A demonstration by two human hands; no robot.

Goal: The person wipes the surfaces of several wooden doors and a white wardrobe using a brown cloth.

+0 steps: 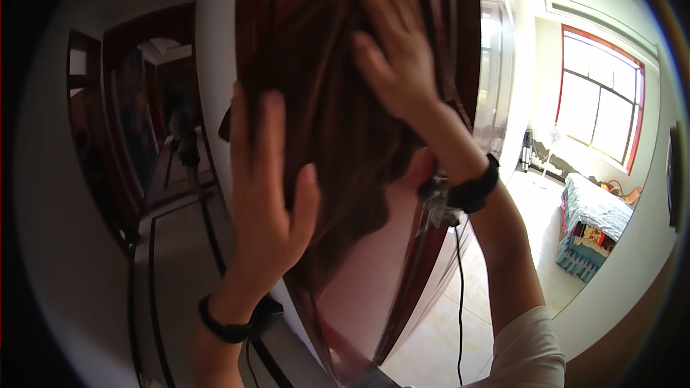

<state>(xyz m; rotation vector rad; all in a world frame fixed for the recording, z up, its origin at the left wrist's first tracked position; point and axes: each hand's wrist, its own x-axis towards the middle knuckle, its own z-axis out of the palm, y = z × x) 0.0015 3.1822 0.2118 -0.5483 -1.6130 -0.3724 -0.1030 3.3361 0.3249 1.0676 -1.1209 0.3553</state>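
Note:
A brown cloth (338, 122) hangs flat against a tall door (374, 273) with a dark red frame and a pale pink panel. My left hand (269, 187) presses on the cloth's left edge, fingers pointing up and thumb spread to the right. Higher up, my right hand (392, 43) holds the cloth near its top, fingers curled onto the fabric. Both wrists wear black bands, and a thin black cable (460, 294) hangs from the right one. The cloth hides the upper part of the door panel.
On the left a corridor leads to a dark wooden doorway (122, 122), where a person (187, 144) stands far off. To the right lies a bright room with a red-framed window (600, 104), a bed (596, 208) and a pale tiled floor (431, 345).

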